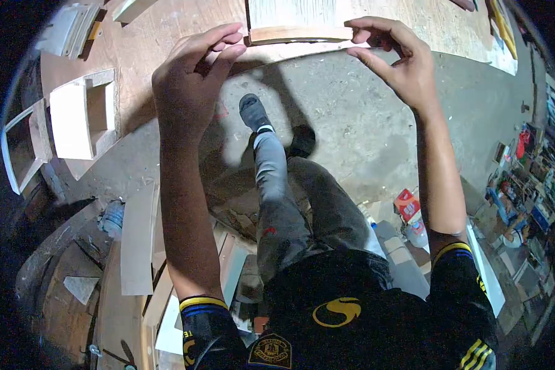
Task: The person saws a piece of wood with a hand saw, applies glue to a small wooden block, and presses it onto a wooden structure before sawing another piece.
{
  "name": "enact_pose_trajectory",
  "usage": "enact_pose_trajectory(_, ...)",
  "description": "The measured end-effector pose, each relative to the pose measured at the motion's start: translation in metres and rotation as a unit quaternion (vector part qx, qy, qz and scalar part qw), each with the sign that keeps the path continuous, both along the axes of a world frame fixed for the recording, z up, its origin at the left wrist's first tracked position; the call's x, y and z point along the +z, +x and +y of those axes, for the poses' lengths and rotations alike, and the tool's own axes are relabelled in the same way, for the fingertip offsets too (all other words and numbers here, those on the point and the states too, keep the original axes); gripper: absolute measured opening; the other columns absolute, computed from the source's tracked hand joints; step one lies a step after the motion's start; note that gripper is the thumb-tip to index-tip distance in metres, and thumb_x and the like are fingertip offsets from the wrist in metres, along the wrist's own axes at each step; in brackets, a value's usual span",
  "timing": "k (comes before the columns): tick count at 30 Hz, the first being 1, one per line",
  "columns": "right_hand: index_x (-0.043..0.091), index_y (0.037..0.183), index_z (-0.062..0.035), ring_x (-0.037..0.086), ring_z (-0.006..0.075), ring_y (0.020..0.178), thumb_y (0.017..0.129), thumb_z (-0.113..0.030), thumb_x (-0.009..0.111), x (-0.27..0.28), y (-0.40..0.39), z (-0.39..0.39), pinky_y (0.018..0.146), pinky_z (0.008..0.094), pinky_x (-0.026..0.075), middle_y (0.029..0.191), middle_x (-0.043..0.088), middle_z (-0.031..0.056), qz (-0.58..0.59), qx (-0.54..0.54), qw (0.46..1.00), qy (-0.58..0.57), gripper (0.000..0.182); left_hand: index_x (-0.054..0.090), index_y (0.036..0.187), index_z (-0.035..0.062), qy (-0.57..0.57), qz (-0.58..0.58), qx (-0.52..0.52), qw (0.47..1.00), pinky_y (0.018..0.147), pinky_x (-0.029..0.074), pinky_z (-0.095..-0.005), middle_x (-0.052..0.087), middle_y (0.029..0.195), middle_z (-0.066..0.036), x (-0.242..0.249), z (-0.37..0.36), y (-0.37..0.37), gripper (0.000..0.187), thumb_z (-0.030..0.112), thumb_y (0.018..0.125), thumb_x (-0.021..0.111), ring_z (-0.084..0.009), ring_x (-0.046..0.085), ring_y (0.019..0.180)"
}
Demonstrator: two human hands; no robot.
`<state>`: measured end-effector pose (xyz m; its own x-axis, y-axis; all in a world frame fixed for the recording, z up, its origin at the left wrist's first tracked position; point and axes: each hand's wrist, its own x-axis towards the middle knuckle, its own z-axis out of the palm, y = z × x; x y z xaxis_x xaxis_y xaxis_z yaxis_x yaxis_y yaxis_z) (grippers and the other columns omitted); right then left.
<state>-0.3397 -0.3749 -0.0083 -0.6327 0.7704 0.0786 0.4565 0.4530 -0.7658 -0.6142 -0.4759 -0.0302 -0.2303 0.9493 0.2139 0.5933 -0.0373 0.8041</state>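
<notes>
A pale wooden board [299, 34] lies at the top middle, its near edge facing me and its far part cut off by the frame. My left hand [194, 68] is at the board's left corner, thumb and fingers pinched close together. At the right corner, my right hand [401, 58] has its fingers curled, with thumb and forefinger on either side of the edge. The exact contact at the fingertips is hard to make out. Beneath the board is the plywood worktop [166, 31], its curved front edge passing below both hands.
An open white box [86, 117] sits at the worktop's left, beside a white-edged frame [28, 145]. Stacked panels [71, 28] stand behind. Wood offcuts and a plastic bottle [112, 219] are low left. A red carton [407, 205] and clutter [530, 203] lie right on the concrete floor [351, 105].
</notes>
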Motion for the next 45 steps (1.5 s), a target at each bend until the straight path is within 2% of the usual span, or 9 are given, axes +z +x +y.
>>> enact_pose_trajectory(12, 0.064, 0.114, 0.0009, 0.062, 0.0083, 0.082, 0.088, -0.003, 0.064, -0.007, 0.005, 0.009, 0.074, 0.0216, 0.049, 0.086, 0.066, 0.0030, 0.159, -0.066, 0.969, -0.176, 0.027, 0.066, 0.113, 0.0042, 0.055, -0.141, 0.102, 0.983, 0.086, 0.050, -0.0259, 0.070, 0.100, -0.008, -0.002, 0.000, -0.002, 0.022, 0.013, 0.093, 0.062, -0.0146, 0.066, 0.094)
enact_pose_trajectory(16, 0.067, 0.110, 0.0002, 0.059, 0.0095, 0.075, 0.094, -0.010, 0.059, 0.001, -0.001, 0.014, 0.070, 0.0242, 0.049, 0.083, 0.065, 0.0034, 0.236, -0.087, 0.933, -0.258, 0.020, 0.065, 0.113, 0.0046, -0.080, -0.264, 0.122, 0.953, 0.084, 0.050, -0.0278, 0.069, 0.099, -0.008, 0.002, 0.002, -0.008, 0.028, 0.025, 0.093, 0.063, -0.0163, 0.064, 0.093)
enact_pose_trajectory(20, 0.067, 0.110, -0.0004, 0.058, 0.0102, 0.078, 0.097, -0.015, 0.055, 0.008, 0.003, 0.026, 0.071, 0.0249, 0.049, 0.085, 0.064, 0.0030, 0.186, -0.121, 0.924, -0.311, 0.023, 0.064, 0.113, 0.0052, -0.157, 0.005, 0.122, 0.980, 0.078, 0.050, -0.0281, 0.067, 0.090, -0.006, 0.040, 0.007, -0.004, 0.031, 0.030, 0.094, 0.063, -0.0144, 0.063, 0.086)
enact_pose_trajectory(21, 0.068, 0.109, -0.0009, 0.057, 0.0095, 0.075, 0.098, -0.014, 0.054, 0.016, 0.000, 0.026, 0.069, 0.0238, 0.048, 0.084, 0.064, 0.0028, 0.194, -0.122, 0.923, -0.308, 0.023, 0.066, 0.105, 0.0045, 0.027, -0.265, 0.124, 0.956, 0.078, 0.051, -0.0292, 0.067, 0.088, -0.006, -0.065, 0.005, -0.019, 0.026, 0.027, 0.093, 0.064, -0.0148, 0.063, 0.086)
enact_pose_trajectory(24, 0.067, 0.107, 0.0001, 0.055, 0.0084, 0.068, 0.096, -0.008, 0.049, 0.012, 0.000, 0.030, 0.062, 0.0226, 0.046, 0.083, 0.065, 0.0038, 0.205, -0.141, 0.896, -0.366, 0.023, 0.067, 0.098, 0.0033, -0.068, -0.008, 0.114, 0.991, 0.080, 0.051, -0.0298, 0.067, 0.091, -0.007, 0.044, 0.007, 0.000, 0.018, 0.020, 0.092, 0.066, -0.0163, 0.064, 0.088)
enact_pose_trajectory(28, 0.066, 0.106, -0.0003, 0.054, 0.0088, 0.056, 0.095, -0.007, 0.044, 0.012, -0.004, 0.036, 0.051, 0.0233, 0.044, 0.079, 0.066, 0.0062, 0.219, -0.189, 0.873, -0.391, 0.026, 0.067, 0.098, 0.0013, -0.150, 0.039, 0.122, 0.980, 0.080, 0.051, -0.0282, 0.068, 0.092, -0.008, 0.030, 0.014, -0.004, 0.015, 0.014, 0.090, 0.067, -0.0156, 0.064, 0.088)
enact_pose_trajectory(30, 0.066, 0.106, -0.0009, 0.053, 0.0087, 0.054, 0.094, -0.007, 0.044, 0.014, -0.007, 0.039, 0.048, 0.0240, 0.045, 0.078, 0.065, 0.0057, 0.212, -0.230, 0.858, -0.406, 0.026, 0.066, 0.106, 0.0000, -0.090, -0.217, 0.144, 0.961, 0.080, 0.050, -0.0255, 0.068, 0.097, -0.007, -0.030, 0.011, -0.012, 0.024, 0.019, 0.091, 0.067, -0.0116, 0.062, 0.089)
enact_pose_trajectory(34, 0.066, 0.107, -0.0014, 0.052, 0.0079, 0.053, 0.095, -0.014, 0.041, 0.026, -0.005, 0.037, 0.046, 0.0212, 0.038, 0.079, 0.066, 0.0051, 0.237, -0.244, 0.844, -0.414, 0.030, 0.062, 0.114, -0.0001, -0.133, -0.301, 0.099, 0.939, 0.085, 0.050, -0.0261, 0.067, 0.106, -0.007, 0.004, 0.014, -0.010, 0.029, 0.018, 0.092, 0.066, -0.0129, 0.062, 0.092)
enact_pose_trajectory(45, 0.062, 0.112, -0.0033, 0.050, 0.0068, 0.064, 0.096, -0.014, 0.044, 0.096, 0.063, -0.050, 0.054, 0.0213, 0.037, 0.083, 0.061, 0.0009, 0.329, -0.319, 0.774, -0.437, 0.026, 0.065, 0.087, 0.0003, -0.211, -0.264, 0.072, 0.938, 0.071, 0.048, -0.0280, 0.066, 0.079, -0.007, 0.108, -0.042, 0.025, 0.015, 0.014, 0.086, 0.070, -0.0130, 0.060, 0.073)
